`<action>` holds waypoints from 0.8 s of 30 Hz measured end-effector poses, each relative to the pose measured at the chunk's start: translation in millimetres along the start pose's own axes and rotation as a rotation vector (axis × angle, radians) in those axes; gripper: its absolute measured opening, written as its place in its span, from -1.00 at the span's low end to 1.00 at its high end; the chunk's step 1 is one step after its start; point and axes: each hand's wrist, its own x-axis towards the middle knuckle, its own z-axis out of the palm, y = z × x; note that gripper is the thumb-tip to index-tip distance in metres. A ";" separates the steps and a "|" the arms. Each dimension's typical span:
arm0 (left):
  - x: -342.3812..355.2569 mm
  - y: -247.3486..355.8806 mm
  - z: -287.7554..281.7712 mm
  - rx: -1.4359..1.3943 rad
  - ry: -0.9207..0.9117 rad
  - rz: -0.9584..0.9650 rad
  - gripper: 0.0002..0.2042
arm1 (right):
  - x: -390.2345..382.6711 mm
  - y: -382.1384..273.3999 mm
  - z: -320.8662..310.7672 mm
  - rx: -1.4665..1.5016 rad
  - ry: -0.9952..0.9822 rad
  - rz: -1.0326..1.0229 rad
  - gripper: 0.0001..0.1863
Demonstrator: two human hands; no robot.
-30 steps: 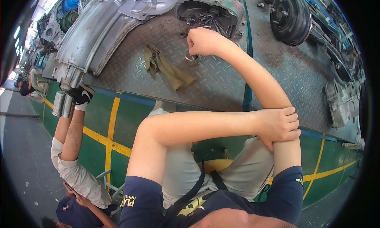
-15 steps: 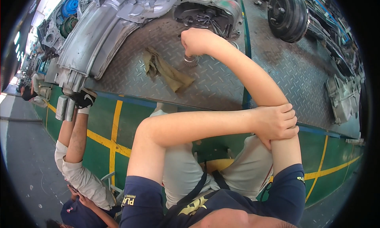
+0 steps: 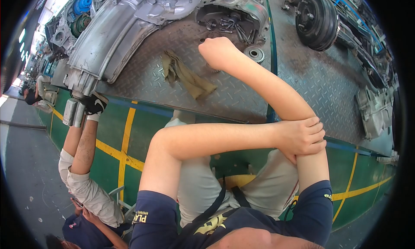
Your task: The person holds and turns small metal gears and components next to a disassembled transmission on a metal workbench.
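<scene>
My left hand (image 3: 302,138) is wrapped round my right forearm (image 3: 285,100) near the elbow. My right hand (image 3: 214,52) is curled over the diamond-plate bench (image 3: 233,102), its fingertips and anything in them hidden. A toothed metal part peeks from beneath it. To its right lies a ringed gear (image 3: 254,55). An olive cloth (image 3: 188,80) lies crumpled to the left. Above the hand, an open casing (image 3: 255,11) holds several bolts (image 3: 233,26) and small gears.
A large silver housing (image 3: 103,46) fills the bench's left. Right are a black wheel drum (image 3: 315,22) on an axle and another casing (image 3: 371,113). Another person's legs (image 3: 82,149) rise beside me at lower left; a further person (image 3: 32,97) sits far left.
My right hand has shifted slightly and bent downward, showing more of its back, and the ringed gear now shows beside it. My left hand keeps its grip on the forearm.
</scene>
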 end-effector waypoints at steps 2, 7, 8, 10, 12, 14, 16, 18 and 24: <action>1.1 0.5 2.1 -0.007 0.007 0.001 -0.30 | -1.9 1.8 3.2 0.004 0.009 -0.001 -0.85; 4.5 2.8 6.7 -0.008 0.017 0.001 -0.30 | -7.1 1.4 4.7 0.030 0.002 0.013 -0.87; 5.6 2.8 8.1 -0.006 0.019 0.001 -0.30 | -6.9 4.2 10.4 0.074 0.052 0.015 -0.89; 7.9 2.4 10.6 -0.014 0.043 0.008 -0.30 | -8.0 10.1 14.2 0.114 0.100 0.012 -0.88; 9.6 1.5 11.7 -0.024 0.036 0.014 -0.30 | -8.6 16.8 17.8 0.204 0.152 0.040 -0.84; 10.7 -0.2 11.6 -0.035 0.026 0.019 -0.29 | -8.9 24.1 23.7 0.289 0.171 0.029 -0.85; 11.2 -1.6 12.9 -0.056 0.010 0.034 -0.28 | -8.3 29.1 21.9 0.374 0.188 0.022 -0.85; 11.7 -2.9 14.1 -0.058 0.007 0.038 -0.28 | -6.4 36.5 17.5 0.509 -0.004 0.043 -0.85; 13.0 -6.5 15.8 -0.108 -0.002 0.022 -0.27 | 0.7 55.6 30.8 0.804 -0.025 0.088 -0.85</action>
